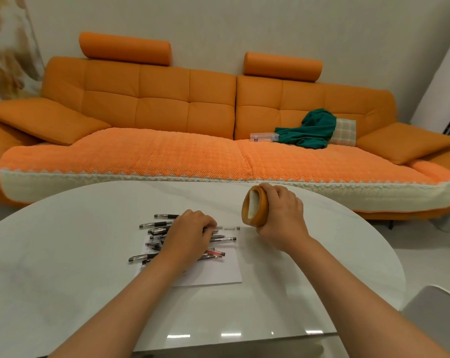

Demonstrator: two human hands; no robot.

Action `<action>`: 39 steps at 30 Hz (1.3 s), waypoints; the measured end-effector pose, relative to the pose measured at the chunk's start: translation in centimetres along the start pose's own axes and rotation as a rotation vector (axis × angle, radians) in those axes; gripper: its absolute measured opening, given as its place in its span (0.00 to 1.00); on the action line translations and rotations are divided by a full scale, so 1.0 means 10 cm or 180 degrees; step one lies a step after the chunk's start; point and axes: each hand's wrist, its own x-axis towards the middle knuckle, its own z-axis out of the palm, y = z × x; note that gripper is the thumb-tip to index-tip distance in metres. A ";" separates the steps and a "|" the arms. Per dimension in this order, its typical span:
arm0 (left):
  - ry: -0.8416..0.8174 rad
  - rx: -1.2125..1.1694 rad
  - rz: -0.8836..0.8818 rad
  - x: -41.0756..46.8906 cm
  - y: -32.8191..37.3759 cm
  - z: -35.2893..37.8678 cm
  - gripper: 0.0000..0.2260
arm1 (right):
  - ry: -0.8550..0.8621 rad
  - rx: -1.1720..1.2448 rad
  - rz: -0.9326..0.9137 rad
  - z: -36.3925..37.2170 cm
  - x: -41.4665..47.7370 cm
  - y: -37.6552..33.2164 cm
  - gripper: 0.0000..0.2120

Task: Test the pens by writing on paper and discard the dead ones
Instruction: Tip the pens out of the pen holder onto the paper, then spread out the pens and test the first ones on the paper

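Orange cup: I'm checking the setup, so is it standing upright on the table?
No, the right hand holds the orange cup tipped sideways, its mouth facing the pens.

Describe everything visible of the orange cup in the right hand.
The cup is rounded, orange-brown and matte, with a thick rim and a white interior. It is tipped sideways, mouth facing left toward the pens. The right hand grips its body. Whether its lower edge touches the table is unclear.
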 end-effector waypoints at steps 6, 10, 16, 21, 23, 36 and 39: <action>-0.0639 0.0134 -0.0042 -0.04 -0.10 0.03 0.10 | -0.0043 0.0756 0.0194 -0.02 0.03 -0.07 0.48; -0.0269 -0.0689 -0.0431 0.03 -0.05 -0.07 0.15 | -0.0079 0.1422 0.0058 0.01 0.02 -0.29 0.47; -0.0006 -0.2476 -0.0991 0.19 -0.07 -0.52 0.22 | 0.0014 0.2291 -0.0053 0.10 0.11 -0.73 0.45; 0.0208 -0.2489 -0.0844 0.15 -0.38 -0.84 0.18 | -0.0226 0.2963 0.0065 0.24 0.25 -1.19 0.41; 0.0363 -0.2235 -0.0908 0.12 -0.57 -0.93 0.19 | -0.0365 0.3092 0.0092 0.36 0.37 -1.40 0.42; 0.1202 -0.1360 -0.1681 -0.10 -1.72 -1.17 0.26 | -0.1242 0.3513 -0.0022 1.29 1.09 -2.55 0.42; 0.1083 -0.1341 -0.1705 -0.13 -1.80 -1.16 0.28 | -0.1287 0.3577 -0.0022 1.41 1.15 -2.62 0.41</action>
